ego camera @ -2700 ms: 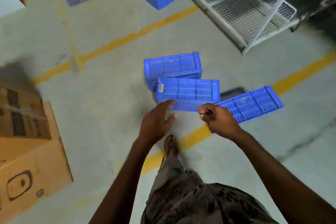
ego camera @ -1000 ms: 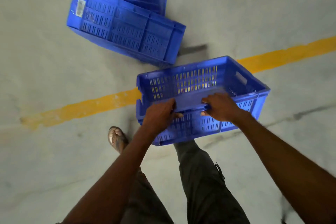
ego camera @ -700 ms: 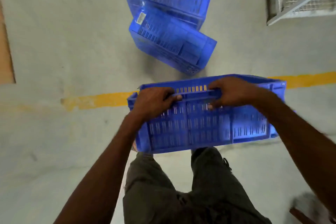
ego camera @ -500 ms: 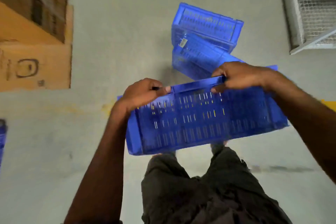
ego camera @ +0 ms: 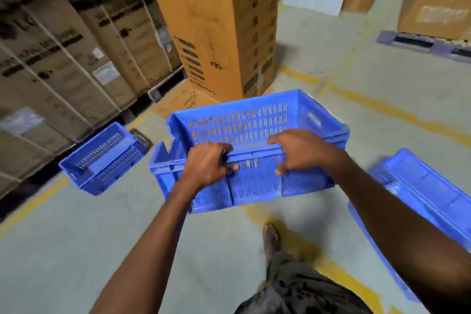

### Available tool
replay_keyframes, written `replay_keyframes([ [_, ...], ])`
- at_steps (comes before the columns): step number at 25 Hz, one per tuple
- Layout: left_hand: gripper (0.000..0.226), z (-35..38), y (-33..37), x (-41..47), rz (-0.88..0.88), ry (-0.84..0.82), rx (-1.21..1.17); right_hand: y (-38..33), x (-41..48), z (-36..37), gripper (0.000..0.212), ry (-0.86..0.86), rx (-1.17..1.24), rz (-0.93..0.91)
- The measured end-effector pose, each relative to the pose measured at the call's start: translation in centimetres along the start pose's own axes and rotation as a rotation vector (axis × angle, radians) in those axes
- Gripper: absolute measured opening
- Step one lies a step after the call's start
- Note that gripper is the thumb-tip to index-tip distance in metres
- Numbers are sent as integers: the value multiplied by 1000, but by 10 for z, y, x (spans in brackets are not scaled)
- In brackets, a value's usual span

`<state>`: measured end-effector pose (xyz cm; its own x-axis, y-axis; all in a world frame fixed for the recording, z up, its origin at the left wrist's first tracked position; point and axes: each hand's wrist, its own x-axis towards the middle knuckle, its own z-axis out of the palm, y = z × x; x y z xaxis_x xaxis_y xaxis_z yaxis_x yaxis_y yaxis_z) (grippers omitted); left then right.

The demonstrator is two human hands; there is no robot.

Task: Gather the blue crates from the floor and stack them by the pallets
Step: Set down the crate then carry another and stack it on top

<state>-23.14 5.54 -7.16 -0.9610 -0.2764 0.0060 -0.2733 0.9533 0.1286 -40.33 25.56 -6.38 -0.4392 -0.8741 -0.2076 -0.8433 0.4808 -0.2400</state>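
I carry a blue slotted crate [ego camera: 254, 135] above the floor, open side up. My left hand [ego camera: 207, 166] and my right hand [ego camera: 298, 150] both grip its near long rim. A second blue crate [ego camera: 102, 158] stands on the floor to the left, close to the stacked cartons on a pallet. Another blue crate [ego camera: 428, 186] lies on its side at the right, partly hidden behind my right arm.
Strapped brown cartons [ego camera: 63, 46] on a pallet fill the left side. A tall orange carton [ego camera: 219, 23] stands straight ahead. A purple pallet [ego camera: 420, 43] with boxes sits at the far right. Yellow lines [ego camera: 397, 112] cross the grey concrete floor. My sandalled foot [ego camera: 271, 237] is below the crate.
I lifted the crate off the floor with both hands and turned left with it; the view swung from the other crates toward the cartons and pallets.
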Motion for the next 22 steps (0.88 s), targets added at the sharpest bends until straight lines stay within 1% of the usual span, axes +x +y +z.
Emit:
replay_keyframes([
  [1, 37, 8, -18, -13, -23, 50, 41, -10, 20, 11, 38, -13, -50, -60],
  [3, 27, 20, -57, -29, -84, 78, 118, -30, 67, 33, 27, 0, -85, -154],
  [6, 29, 25, -133, -21, -209, 20, 187, -70, 157, 55, 26, 26, -120, -234],
  [8, 24, 19, -190, -7, -328, -34, 194, -100, 219, 54, 29, 35, -128, -303],
  [10, 32, 9, -251, 6, -460, -105, 194, -133, 284, 43, 31, 24, -110, -394],
  [12, 39, 1, -298, 12, -545, -164, 174, -164, 338, 32, 35, -2, -103, -485],
  [16, 43, -6, -377, 19, -662, -237, 69, -221, 430, 21, 41, -25, -125, -626],
  [18, 46, -1, -410, 11, -715, -249, 11, -247, 462, 30, 44, -72, -122, -645],
  [22, 47, 24, -487, -5, -763, -257, -66, -304, 524, 65, 37, -188, -92, -676],
])
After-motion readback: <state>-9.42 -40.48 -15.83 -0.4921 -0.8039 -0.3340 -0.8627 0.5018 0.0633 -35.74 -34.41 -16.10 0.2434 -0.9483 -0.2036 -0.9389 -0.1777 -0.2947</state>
